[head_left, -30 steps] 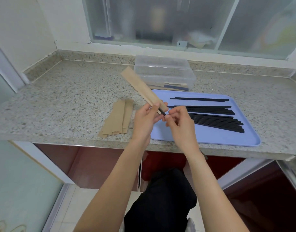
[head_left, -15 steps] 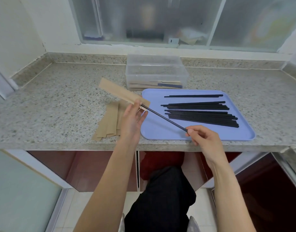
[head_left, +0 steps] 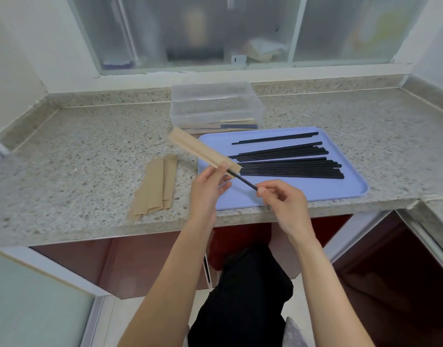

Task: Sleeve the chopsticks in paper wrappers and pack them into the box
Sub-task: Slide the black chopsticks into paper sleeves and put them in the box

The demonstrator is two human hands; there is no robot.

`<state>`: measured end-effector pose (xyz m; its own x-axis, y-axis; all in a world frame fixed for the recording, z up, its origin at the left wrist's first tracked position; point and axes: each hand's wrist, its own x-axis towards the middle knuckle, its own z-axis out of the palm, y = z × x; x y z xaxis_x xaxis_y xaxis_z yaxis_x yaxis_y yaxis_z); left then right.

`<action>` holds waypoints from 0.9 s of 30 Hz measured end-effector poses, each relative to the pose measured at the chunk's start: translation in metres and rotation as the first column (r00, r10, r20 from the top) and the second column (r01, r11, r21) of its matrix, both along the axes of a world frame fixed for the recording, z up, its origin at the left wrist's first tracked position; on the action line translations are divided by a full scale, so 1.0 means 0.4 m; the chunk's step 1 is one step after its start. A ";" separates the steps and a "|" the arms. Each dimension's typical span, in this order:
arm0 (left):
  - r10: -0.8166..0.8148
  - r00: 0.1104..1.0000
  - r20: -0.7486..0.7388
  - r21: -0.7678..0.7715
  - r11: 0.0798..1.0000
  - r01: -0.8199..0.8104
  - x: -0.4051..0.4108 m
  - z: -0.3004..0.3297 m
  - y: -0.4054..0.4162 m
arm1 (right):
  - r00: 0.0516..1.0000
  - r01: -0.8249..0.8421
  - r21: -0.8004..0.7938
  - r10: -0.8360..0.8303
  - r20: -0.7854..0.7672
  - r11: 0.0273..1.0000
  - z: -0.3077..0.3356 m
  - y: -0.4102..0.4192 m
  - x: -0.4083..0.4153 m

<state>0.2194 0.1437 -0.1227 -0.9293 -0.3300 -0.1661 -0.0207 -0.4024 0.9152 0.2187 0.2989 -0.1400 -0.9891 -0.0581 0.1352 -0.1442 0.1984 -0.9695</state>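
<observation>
Left hand [head_left: 207, 189] holds brown paper wrapper [head_left: 202, 152]; right hand [head_left: 281, 200] pinches thin black chopstick [head_left: 243, 180] partway inside, above blue plastic tray [head_left: 315, 190].

Head-worn view, forward and down, close above countertop [head_left: 65, 171]

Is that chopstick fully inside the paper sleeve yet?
No, partly in. A black chopstick end protrudes from the paper sleeve, pinched by the right hand.

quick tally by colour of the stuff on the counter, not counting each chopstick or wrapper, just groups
Black: 1, loose chopsticks
Brown: 2, held wrapper, wrapper stack
Blue: 1, tray
Clear: 1, box
Total: 5
</observation>
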 end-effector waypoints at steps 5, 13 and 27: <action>-0.008 1.000 -0.005 -0.062 0.998 0.008 -0.005 -0.007 0.011 | 1.000 -0.009 0.018 0.009 -0.002 1.000 -0.009 0.003 0.002; 0.065 0.995 -0.076 -0.203 0.976 -0.080 -0.044 0.006 -0.018 | 0.950 0.183 0.561 0.002 -0.312 0.807 0.033 0.123 -0.164; 0.094 0.992 -0.084 -0.104 0.989 -0.103 -0.057 0.005 -0.017 | 0.934 0.057 0.938 0.314 -0.170 0.341 0.047 0.140 -0.235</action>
<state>0.1965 0.1368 -0.1206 -0.9003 -0.4323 -0.0516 0.0883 -0.2973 0.9507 0.1245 0.3551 -0.1213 -0.8795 -0.4500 0.1548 -0.4653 0.8814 -0.0811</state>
